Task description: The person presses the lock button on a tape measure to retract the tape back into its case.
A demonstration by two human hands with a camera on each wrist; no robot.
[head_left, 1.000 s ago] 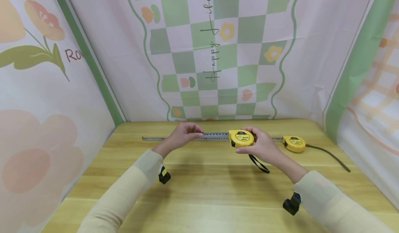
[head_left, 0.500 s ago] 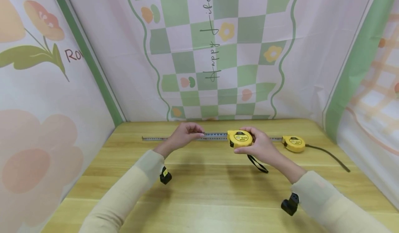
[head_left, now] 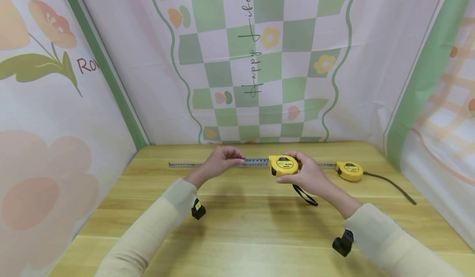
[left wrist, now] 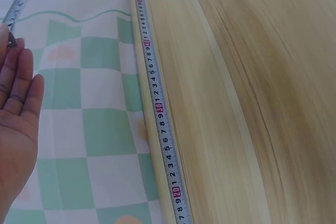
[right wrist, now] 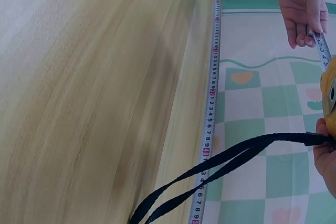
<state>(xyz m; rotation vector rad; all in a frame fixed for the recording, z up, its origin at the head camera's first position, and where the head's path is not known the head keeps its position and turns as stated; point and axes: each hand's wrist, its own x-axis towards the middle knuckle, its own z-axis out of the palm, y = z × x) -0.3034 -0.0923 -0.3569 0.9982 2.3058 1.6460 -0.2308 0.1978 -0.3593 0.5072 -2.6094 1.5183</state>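
In the head view a yellow tape measure (head_left: 283,165) is held above the table in my right hand (head_left: 309,173), thumb below the case and fingers behind it. A short length of its blade (head_left: 256,160) stretches left to my left hand (head_left: 219,160), which pinches the hooked end (left wrist: 12,39) between thumb and fingers. The black wrist strap (right wrist: 231,158) hangs from the case. Behind, a second yellow tape measure (head_left: 350,171) lies on the table, its long blade (left wrist: 159,108) drawn out leftward; my hands hide part of it in the head view.
The wooden table (head_left: 237,223) ends at the back against a green-and-white checked curtain (head_left: 237,62). More printed curtains stand at the left and right. A dark strap (head_left: 393,186) trails from the second tape measure toward the right edge.
My right hand has moved slightly left with the tape measure, and the blade showing between my hands has become shorter. The left hand has shifted barely to the right. The second tape measure stays put.
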